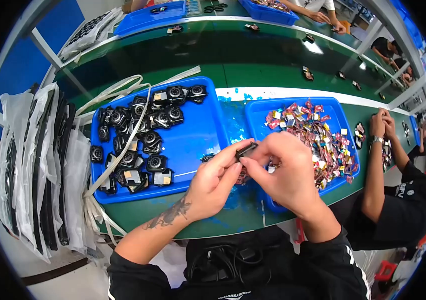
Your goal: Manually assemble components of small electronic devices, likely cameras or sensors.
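Observation:
Between my two hands, over the gap between two blue trays, is a small black housing (246, 150). My left hand (214, 182) grips it from below and the left, with thumb and fingers closed around its edge. From the other side my right hand (288, 167) pinches it between thumb and bent fingers. The fingers cover most of the part. To the left, a blue tray (198, 147) carries several black watch-like housings (155, 162) with round dials. Beneath and beyond my right hand, another blue tray (253, 117) holds a heap of small pink, white and yellow parts (318, 142).
White straps (138, 120) lie across the left tray. Stacked black sheets in plastic wrap (43, 165) stand at the far left. Beyond the trays runs a green conveyor (253, 60) carrying scattered small parts. A co-worker's hands (383, 125) are busy on the right.

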The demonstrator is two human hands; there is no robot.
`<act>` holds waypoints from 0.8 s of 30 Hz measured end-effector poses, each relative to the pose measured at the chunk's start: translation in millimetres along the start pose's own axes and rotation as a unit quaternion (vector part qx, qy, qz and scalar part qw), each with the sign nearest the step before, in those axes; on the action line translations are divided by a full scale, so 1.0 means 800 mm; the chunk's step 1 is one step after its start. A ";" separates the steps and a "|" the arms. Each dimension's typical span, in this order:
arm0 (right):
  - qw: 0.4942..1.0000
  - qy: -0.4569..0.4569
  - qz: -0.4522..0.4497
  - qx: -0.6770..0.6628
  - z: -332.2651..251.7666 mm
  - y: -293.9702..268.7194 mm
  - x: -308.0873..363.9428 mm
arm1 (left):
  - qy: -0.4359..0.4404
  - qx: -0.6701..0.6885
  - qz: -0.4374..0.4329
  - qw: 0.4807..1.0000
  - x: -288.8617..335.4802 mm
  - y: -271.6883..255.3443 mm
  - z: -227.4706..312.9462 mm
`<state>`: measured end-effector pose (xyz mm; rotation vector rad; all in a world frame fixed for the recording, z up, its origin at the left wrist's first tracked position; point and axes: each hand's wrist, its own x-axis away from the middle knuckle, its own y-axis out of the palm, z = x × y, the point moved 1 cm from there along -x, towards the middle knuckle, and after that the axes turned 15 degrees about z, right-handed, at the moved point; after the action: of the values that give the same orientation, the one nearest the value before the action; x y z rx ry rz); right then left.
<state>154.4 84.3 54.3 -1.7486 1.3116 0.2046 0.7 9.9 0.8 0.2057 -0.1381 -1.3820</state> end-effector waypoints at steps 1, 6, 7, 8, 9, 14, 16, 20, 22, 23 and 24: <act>1.000 0.010 -0.003 0.014 -0.001 -0.003 -0.001 | 0.007 -0.005 -0.007 1.000 0.001 -0.001 0.004; 0.997 0.025 0.064 -0.018 0.005 0.011 0.003 | -0.014 0.059 -0.010 0.998 -0.006 -0.005 0.002; 0.997 0.024 0.065 -0.020 0.004 0.008 0.007 | -0.013 0.057 -0.009 0.998 -0.008 0.000 0.000; 0.997 -0.024 0.068 -0.038 -0.001 0.005 0.010 | 0.004 0.093 0.017 0.995 -0.010 0.004 -0.001; 0.993 -0.070 0.072 -0.056 -0.007 0.004 0.018 | 0.019 0.129 0.042 0.991 -0.010 0.005 -0.002; 0.992 -0.078 0.093 -0.021 -0.004 0.018 0.034 | -0.057 0.168 0.048 0.983 -0.007 0.003 0.005; 0.976 0.104 0.103 -0.159 -0.007 0.013 0.032 | 0.072 0.001 0.059 0.996 -0.004 0.000 0.005; 0.865 0.305 0.045 -0.396 0.002 0.001 0.033 | 0.261 -0.238 0.045 0.935 0.001 0.002 0.018; 0.827 0.324 0.007 -0.459 0.003 -0.003 0.035 | 0.325 -0.276 0.083 0.901 0.001 0.004 0.016; 0.828 0.324 0.007 -0.458 0.005 -0.006 0.035 | 0.325 -0.275 0.083 0.901 -0.001 0.003 0.016; 0.816 0.342 -0.011 -0.465 0.009 -0.006 0.037 | 0.343 -0.298 0.084 0.887 -0.002 0.002 0.015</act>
<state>173.5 69.8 34.8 -2.8487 1.8784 0.2346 -0.8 10.7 12.7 0.1486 0.8362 -1.0497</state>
